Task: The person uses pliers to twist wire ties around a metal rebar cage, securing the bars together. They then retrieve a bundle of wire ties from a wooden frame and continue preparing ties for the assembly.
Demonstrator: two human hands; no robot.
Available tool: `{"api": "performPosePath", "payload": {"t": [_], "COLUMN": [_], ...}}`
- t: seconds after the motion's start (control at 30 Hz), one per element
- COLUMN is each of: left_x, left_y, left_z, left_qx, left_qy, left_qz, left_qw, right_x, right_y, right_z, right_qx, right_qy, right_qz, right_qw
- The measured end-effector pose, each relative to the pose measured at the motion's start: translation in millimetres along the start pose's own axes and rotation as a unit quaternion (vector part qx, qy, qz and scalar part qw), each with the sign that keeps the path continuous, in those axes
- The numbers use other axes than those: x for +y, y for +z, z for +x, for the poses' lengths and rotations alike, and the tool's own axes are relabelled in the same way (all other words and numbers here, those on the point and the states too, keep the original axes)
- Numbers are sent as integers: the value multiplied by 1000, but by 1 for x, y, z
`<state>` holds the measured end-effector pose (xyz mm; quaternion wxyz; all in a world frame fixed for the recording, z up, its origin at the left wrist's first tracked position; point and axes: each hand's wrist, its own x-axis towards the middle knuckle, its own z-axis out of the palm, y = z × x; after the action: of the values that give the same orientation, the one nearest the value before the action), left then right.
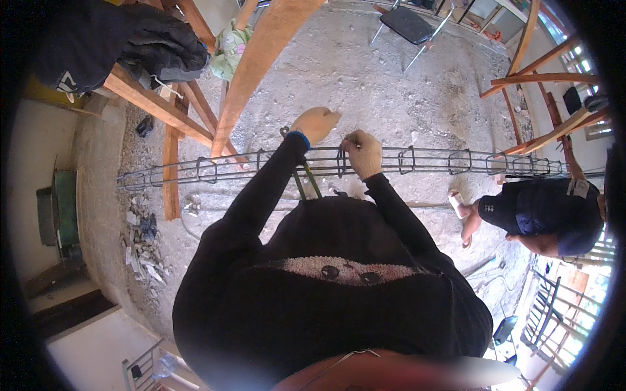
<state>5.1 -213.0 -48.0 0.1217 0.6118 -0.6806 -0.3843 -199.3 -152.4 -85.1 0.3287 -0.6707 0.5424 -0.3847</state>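
Cage [427, 160] (long rebar, square stirrups) runs side to side just ahead of the wearer's body, left end out by the rubble [143, 244], right end at the right timber frame [551, 133]. Room to move: dusty floor [391, 85] stretches from the cage's far side to a black chair [407, 24] at the far edge. Left side is bounded by the left timber frame [251, 72], its posts slanting down to the cage; right side by the right frame and a co-worker [544, 212], near the cage's right half, wearing light sandals [458, 201]. Near side is tight: the wearer's torso, in a black top [352, 313], sits close to the bars. Left hand [316, 125], blue band [298, 139] at the wrist, is over the far side of the cage, back up, fingers pointing right and loosely bent; fingertips partly hidden, can't tell how far open or if it has anything. Right hand [363, 154] is at the cage beside a stirrup [341, 161] near mid-length, fingers curled in toward the thumb; can't tell if they meet or pinch something thin. Green-handled tool [311, 180] sits just below the left wrist, handles toward the body; can't tell what supports it. Green printed cloth or bag [229, 51] hangs on the left frame, contents hidden; dark clothes [156, 45] draped beside it.
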Motion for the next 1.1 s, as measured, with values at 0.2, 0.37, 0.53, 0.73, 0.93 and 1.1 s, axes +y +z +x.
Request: {"api": "performPosePath", "payload": {"t": [0.2, 0.37, 0.53, 0.73, 0.93, 1.1], "left_x": [-42, -34, -13, 4, 7, 3], "left_y": [40, 42, 46, 51, 60, 62], "left_z": [-11, -16, -24, -39, -52, -54], "left_qx": [-49, -61, 56, 122, 188, 181], "left_qy": [103, 90, 24, -18, 17, 50], "left_qz": [-148, -243, -133, -111, -86, -96], "left_qw": [982, 964, 989, 986, 978, 978], "right_x": [7, 9, 10, 3, 20, 60], "right_y": [9, 11, 15, 12, 2, 9], "right_z": [-1, -1, -4, 5, 43, 80], "right_qx": [64, 82, 113, 68, -117, -285], "right_qy": [-42, -46, -52, 73, 187, 127], "right_qz": [-14, -31, -78, -123, -155, -210], "right_qw": [997, 995, 989, 987, 963, 927]}}
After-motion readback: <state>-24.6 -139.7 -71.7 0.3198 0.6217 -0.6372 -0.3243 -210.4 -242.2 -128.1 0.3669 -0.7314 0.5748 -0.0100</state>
